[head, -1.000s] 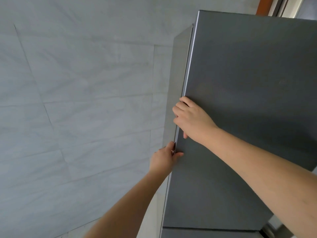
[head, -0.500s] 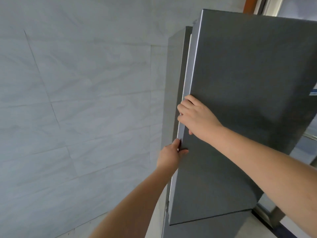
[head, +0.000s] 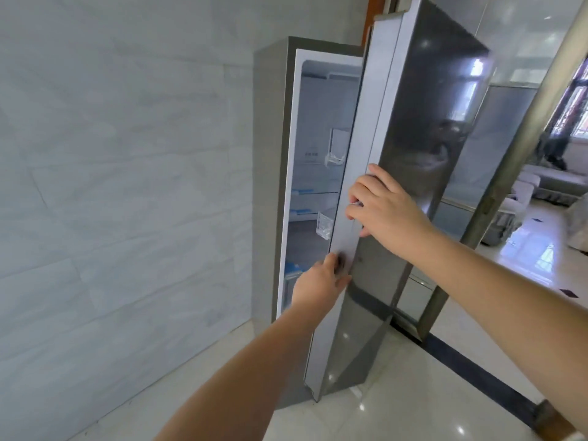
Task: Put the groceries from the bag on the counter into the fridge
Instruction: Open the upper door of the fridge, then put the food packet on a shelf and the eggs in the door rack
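Observation:
A tall grey fridge (head: 270,173) stands against the pale tiled wall. Its dark glossy door (head: 423,173) is swung partly open toward me. My right hand (head: 386,210) grips the door's left edge at mid height, fingers curled around it. Just below, my left hand (head: 318,283) holds the same edge. Through the gap I see the white interior with glass shelves (head: 313,194) and clear door bins (head: 326,224). No groceries or bag are in view.
A marble-look tiled wall (head: 127,186) fills the left side. Glossy white floor tiles (head: 397,393) lie below. To the right stands a metal-framed glass partition (head: 521,122), with a dark threshold strip (head: 477,370) and a bright room with a sofa (head: 553,183) beyond.
The fridge door has swung well open from nearly closed, exposing the interior. Both hands kept hold of its edge and moved with it; the view has dropped and widened.

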